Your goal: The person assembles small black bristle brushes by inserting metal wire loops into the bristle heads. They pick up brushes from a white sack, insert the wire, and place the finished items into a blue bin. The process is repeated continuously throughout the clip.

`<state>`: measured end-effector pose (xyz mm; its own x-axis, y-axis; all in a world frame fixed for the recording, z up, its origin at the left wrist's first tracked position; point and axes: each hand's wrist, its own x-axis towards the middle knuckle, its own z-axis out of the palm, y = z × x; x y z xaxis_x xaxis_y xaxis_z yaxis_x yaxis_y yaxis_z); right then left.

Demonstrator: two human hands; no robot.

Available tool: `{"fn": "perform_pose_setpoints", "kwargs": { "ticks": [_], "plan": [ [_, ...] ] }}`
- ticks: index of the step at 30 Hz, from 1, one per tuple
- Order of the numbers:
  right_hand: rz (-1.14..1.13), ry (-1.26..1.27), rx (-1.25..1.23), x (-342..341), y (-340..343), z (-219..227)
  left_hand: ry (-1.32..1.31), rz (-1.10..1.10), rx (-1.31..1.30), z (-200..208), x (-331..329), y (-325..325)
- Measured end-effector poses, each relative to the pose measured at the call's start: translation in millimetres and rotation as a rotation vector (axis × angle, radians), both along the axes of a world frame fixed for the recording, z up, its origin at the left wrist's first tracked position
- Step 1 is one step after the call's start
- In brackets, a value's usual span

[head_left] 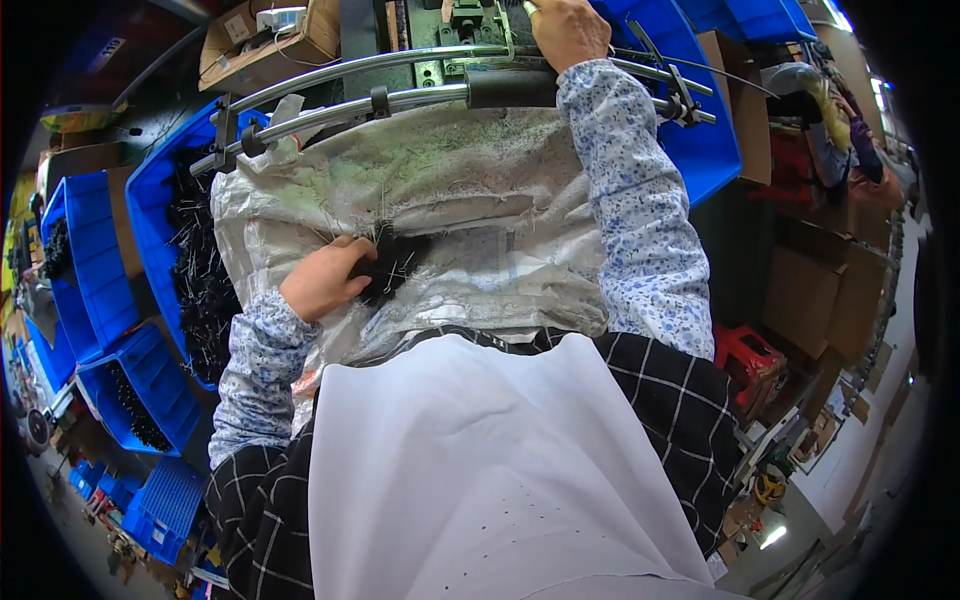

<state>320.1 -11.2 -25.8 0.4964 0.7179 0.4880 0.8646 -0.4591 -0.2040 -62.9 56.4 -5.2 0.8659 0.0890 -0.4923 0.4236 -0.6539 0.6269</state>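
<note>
My left hand reaches into a small heap of thin black pieces with pale metal pins. Its fingers curl round the heap's left edge, and what lies between them is hidden. Beneath the heap, a dirty white woven sack spreads over my lap and hangs from two metal rails. Beyond the rails, my right hand is at a machine with a metal fixture. Its fingers are bent together near the top edge of the picture, and whatever they grip is too small to make out.
A blue bin full of black pinned pieces stands left of the sack. More blue bins are further left. Another blue bin is right of my right arm. Cardboard boxes and a red plastic object sit at right.
</note>
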Motion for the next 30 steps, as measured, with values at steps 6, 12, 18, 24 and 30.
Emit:
{"fn": "perform_pose_setpoints", "kwargs": {
  "ticks": [6,12,18,24,30],
  "plan": [
    [0.037,0.073,-0.024,3,3,-3,-0.031,0.099,-0.068,11,2,8],
    [0.097,0.03,-0.006,7,4,-4,-0.128,0.258,-0.108,46,6,22],
    [0.103,0.082,-0.018,16,12,-12,-0.331,0.35,-0.11,74,11,29],
    [-0.118,0.012,-0.112,3,-7,2,-0.397,0.365,-0.063,75,16,26],
    [-0.075,0.08,0.022,4,-5,-20,-0.434,0.31,-0.033,74,24,23]
  ]
}}
